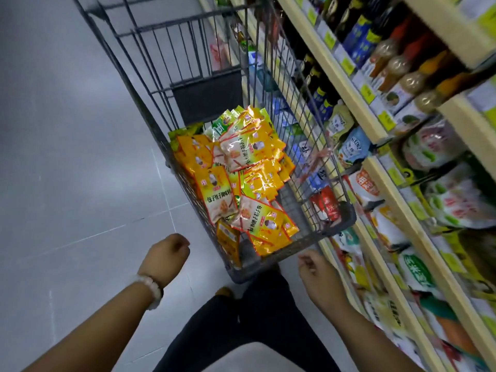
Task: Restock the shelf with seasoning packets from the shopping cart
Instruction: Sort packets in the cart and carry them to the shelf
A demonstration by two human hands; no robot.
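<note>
A grey wire shopping cart [271, 260] stands in the aisle, close against the shelf [389, 183] on the right. Several yellow and green seasoning packets [241, 170] lie heaped in its basket. My left hand [166, 253], with a pale bead bracelet on the wrist, hovers just left of the cart's near corner, fingers loosely curled and holding nothing. Below the cart's near right corner, my right hand [316, 275] is empty with its fingers loosely curled. Neither hand touches the cart or a packet.
Dark sauce bottles [359, 41] fill the upper shelf. Sauce pouches [351, 146] and bagged goods [456, 194] sit on the tiers below. Grey tiled floor [67, 157] spreads to the left of the cart. My dark-trousered legs [252, 318] are directly behind the cart.
</note>
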